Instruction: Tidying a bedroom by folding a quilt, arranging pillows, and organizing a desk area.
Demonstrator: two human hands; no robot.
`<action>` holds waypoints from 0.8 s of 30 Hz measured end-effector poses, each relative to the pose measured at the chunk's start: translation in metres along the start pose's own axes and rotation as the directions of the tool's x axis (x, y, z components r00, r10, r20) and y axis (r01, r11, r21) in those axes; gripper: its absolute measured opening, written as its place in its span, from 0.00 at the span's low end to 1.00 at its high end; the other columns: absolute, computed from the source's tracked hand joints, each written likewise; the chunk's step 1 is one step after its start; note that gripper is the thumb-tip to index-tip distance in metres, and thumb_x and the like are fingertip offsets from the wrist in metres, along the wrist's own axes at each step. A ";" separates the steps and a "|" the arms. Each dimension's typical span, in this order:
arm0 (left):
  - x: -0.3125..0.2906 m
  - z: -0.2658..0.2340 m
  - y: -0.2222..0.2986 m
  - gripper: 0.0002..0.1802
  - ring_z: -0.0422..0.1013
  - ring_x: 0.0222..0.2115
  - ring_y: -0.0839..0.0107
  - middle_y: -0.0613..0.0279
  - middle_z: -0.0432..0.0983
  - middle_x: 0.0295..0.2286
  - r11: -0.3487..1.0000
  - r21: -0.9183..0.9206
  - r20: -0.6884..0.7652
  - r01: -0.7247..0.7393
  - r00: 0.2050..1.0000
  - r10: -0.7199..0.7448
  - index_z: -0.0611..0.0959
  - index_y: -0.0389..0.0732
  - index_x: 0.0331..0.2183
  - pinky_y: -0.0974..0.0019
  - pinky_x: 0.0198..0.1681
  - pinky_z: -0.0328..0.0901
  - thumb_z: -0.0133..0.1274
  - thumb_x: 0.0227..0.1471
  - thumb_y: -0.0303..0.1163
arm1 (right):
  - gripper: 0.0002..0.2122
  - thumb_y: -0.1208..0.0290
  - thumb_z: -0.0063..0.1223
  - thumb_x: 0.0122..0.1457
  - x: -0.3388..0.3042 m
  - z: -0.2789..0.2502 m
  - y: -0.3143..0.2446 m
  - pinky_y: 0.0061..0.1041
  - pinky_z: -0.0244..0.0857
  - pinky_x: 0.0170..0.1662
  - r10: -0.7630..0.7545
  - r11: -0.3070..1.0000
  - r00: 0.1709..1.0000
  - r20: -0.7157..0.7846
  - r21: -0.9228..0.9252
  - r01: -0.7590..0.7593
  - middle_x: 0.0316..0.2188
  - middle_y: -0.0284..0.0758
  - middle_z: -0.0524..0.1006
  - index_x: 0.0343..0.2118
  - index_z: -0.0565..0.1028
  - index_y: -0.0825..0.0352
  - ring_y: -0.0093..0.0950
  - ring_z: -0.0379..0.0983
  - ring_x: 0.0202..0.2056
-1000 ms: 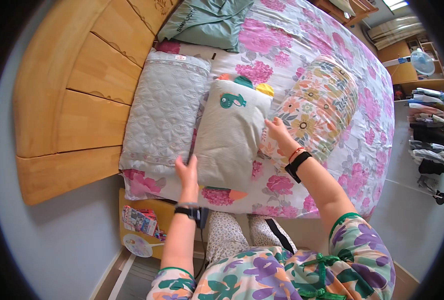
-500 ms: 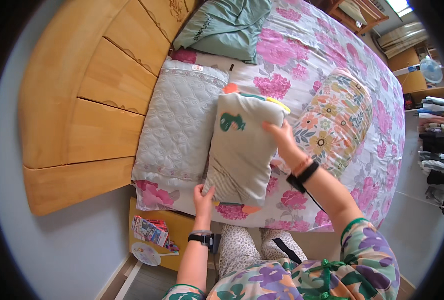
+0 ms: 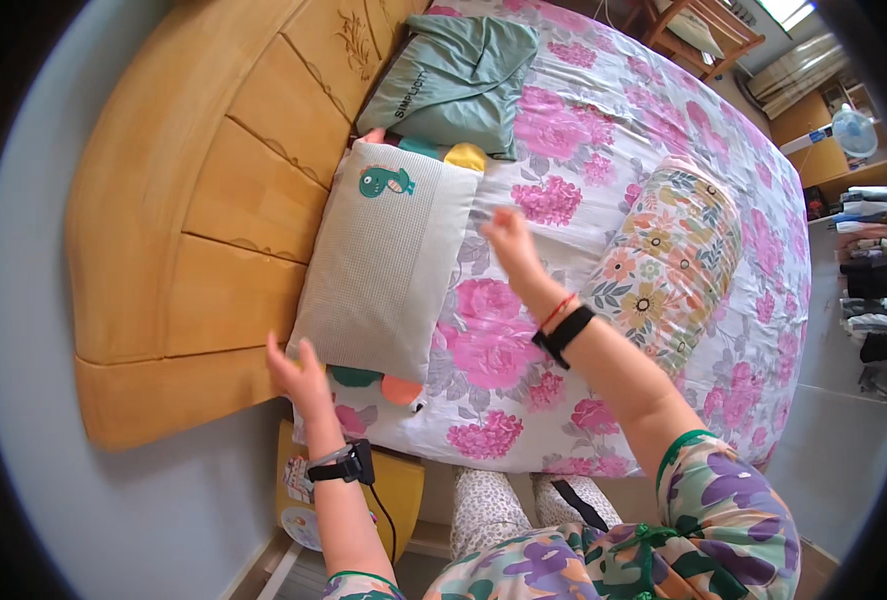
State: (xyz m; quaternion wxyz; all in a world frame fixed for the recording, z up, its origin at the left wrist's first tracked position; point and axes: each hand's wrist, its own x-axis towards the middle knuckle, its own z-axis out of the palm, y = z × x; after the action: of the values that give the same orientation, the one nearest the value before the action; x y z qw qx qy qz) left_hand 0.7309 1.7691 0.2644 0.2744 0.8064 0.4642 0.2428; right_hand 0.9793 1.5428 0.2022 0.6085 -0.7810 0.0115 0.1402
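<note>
Cream, fine-ribbed fabric pillow (image 3: 394, 260), oblong, with a green dinosaur patch (image 3: 384, 182) and coloured scalloped tabs at both short ends. Head view: it lies flat at the head edge of the bed, lengthwise along the pale carved wooden headboard (image 3: 204, 285), its lower end near the bed's near left corner.

Left hand (image 3: 302, 380): thumb and fingers spread, nothing gripped, at the pillow's lower left corner; whether it touches the cloth, cannot be told.

Right hand (image 3: 514, 248): fingers loosely curled, thumb apart, nothing held — above the white sheet with pink flowers (image 3: 494, 340), to the right of the pillow and apart from it.

Also on the bed: one sage-green smooth-fabric pillow (image 3: 464, 85), creased, at the headboard toward the far left corner, just beyond the cream pillow's upper end; one multicoloured flower-print cloth bundle (image 3: 669, 265), elongated, right of the middle, well apart from both.

Condition of work, by judgement: cream pillow set down, fairly straight, patch upward — its placing looks complete or nearly so. Left over, perhaps: smoothing the creased green pillow and dealing with the bundle, neither one in hand.
</note>
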 end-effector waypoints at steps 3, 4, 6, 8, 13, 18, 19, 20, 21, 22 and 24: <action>0.007 0.037 0.046 0.35 0.49 0.53 0.50 0.45 0.51 0.52 0.883 0.089 0.211 -0.460 0.875 0.435 0.58 0.41 0.53 0.50 0.55 0.44 0.51 0.46 0.39 | 0.21 0.66 0.52 0.49 -0.047 0.006 0.035 0.30 0.60 0.45 0.128 0.990 0.978 0.167 -0.077 -0.117 0.43 0.47 0.65 0.45 0.64 0.71 0.37 0.65 0.43; 0.004 0.053 0.066 0.38 0.45 0.56 0.51 0.46 0.47 0.55 0.832 0.152 0.299 -0.533 0.827 0.476 0.55 0.43 0.55 0.47 0.56 0.40 0.51 0.46 0.44 | 0.22 0.65 0.52 0.50 -0.052 -0.006 0.050 0.31 0.59 0.46 0.162 0.980 0.968 0.192 -0.147 -0.135 0.44 0.49 0.65 0.45 0.64 0.71 0.39 0.64 0.44; 0.010 0.078 0.083 0.41 0.40 0.57 0.52 0.48 0.42 0.56 0.740 0.229 0.420 -0.632 0.750 0.511 0.51 0.46 0.56 0.44 0.56 0.37 0.50 0.45 0.49 | 0.22 0.63 0.51 0.50 -0.056 -0.026 0.075 0.32 0.59 0.47 0.130 0.936 0.971 0.203 -0.349 -0.052 0.44 0.48 0.65 0.45 0.64 0.71 0.41 0.63 0.45; 0.014 0.100 0.082 0.45 0.36 0.58 0.52 0.49 0.37 0.57 0.629 0.288 0.538 -0.722 0.666 0.517 0.48 0.48 0.57 0.42 0.56 0.33 0.49 0.44 0.54 | 0.22 0.62 0.51 0.50 -0.045 -0.056 0.084 0.34 0.58 0.48 0.113 0.842 0.970 0.216 -0.539 0.022 0.45 0.48 0.64 0.46 0.64 0.70 0.42 0.62 0.46; 0.033 0.114 0.053 0.49 0.31 0.59 0.53 0.51 0.31 0.58 0.576 0.379 0.656 -0.724 0.649 0.384 0.45 0.50 0.58 0.42 0.56 0.27 0.45 0.42 0.61 | 0.24 0.60 0.51 0.50 -0.022 -0.146 0.057 0.40 0.50 0.53 0.140 0.457 0.951 0.276 -0.870 0.185 0.49 0.45 0.61 0.48 0.64 0.66 0.42 0.58 0.51; 0.028 0.117 0.067 0.49 0.28 0.59 0.52 0.50 0.29 0.58 0.572 0.387 0.729 -0.723 0.620 0.290 0.43 0.48 0.58 0.43 0.56 0.24 0.45 0.43 0.60 | 0.26 0.58 0.48 0.51 -0.042 -0.238 0.057 0.41 0.35 0.59 -0.169 0.246 0.984 -0.061 -0.969 -0.018 0.56 0.42 0.53 0.53 0.59 0.61 0.38 0.43 0.59; 0.028 0.118 0.068 0.49 0.27 0.59 0.53 0.49 0.28 0.58 0.574 0.400 0.741 -0.715 0.621 0.257 0.43 0.48 0.58 0.43 0.56 0.25 0.45 0.43 0.59 | 0.27 0.58 0.47 0.52 -0.051 -0.252 0.059 0.41 0.33 0.60 -0.255 0.228 0.954 -0.156 -0.969 -0.097 0.57 0.41 0.50 0.54 0.56 0.60 0.37 0.39 0.60; 0.031 0.121 0.069 0.49 0.27 0.59 0.53 0.49 0.28 0.58 0.567 0.388 0.752 -0.726 0.605 0.261 0.43 0.48 0.58 0.43 0.56 0.25 0.45 0.43 0.59 | 0.27 0.58 0.47 0.52 -0.057 -0.264 0.065 0.41 0.33 0.60 -0.243 0.228 0.955 -0.171 -0.967 -0.115 0.57 0.41 0.50 0.54 0.56 0.60 0.37 0.39 0.60; 0.034 0.119 0.072 0.49 0.27 0.59 0.53 0.49 0.28 0.58 0.567 0.409 0.749 -0.714 0.619 0.239 0.43 0.48 0.58 0.43 0.56 0.24 0.45 0.43 0.60 | 0.28 0.57 0.46 0.52 -0.065 -0.276 0.071 0.41 0.32 0.60 -0.213 0.264 0.948 -0.234 -0.949 -0.175 0.58 0.40 0.48 0.55 0.55 0.59 0.37 0.38 0.60; 0.035 0.120 0.076 0.50 0.27 0.59 0.53 0.49 0.29 0.58 0.566 0.428 0.746 -0.704 0.629 0.217 0.43 0.48 0.58 0.43 0.56 0.24 0.45 0.42 0.61 | 0.29 0.55 0.44 0.53 -0.073 -0.289 0.082 0.41 0.30 0.60 -0.180 0.296 0.937 -0.299 -0.925 -0.238 0.58 0.40 0.46 0.56 0.53 0.59 0.37 0.38 0.60; 0.027 0.124 0.084 0.49 0.30 0.59 0.52 0.48 0.31 0.58 0.555 0.426 0.740 -0.714 0.628 0.239 0.45 0.47 0.58 0.43 0.56 0.27 0.47 0.43 0.58 | 0.29 0.53 0.43 0.53 -0.088 -0.311 0.105 0.40 0.31 0.60 -0.207 0.293 0.914 -0.348 -0.914 -0.281 0.58 0.40 0.48 0.56 0.53 0.60 0.37 0.37 0.60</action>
State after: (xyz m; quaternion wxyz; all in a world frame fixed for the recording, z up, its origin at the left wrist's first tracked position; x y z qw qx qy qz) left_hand 0.8751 1.7306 0.2337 0.0035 0.9770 0.1505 -0.1507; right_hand 0.9389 1.2062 0.1920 0.0034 -0.9971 0.0692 -0.0302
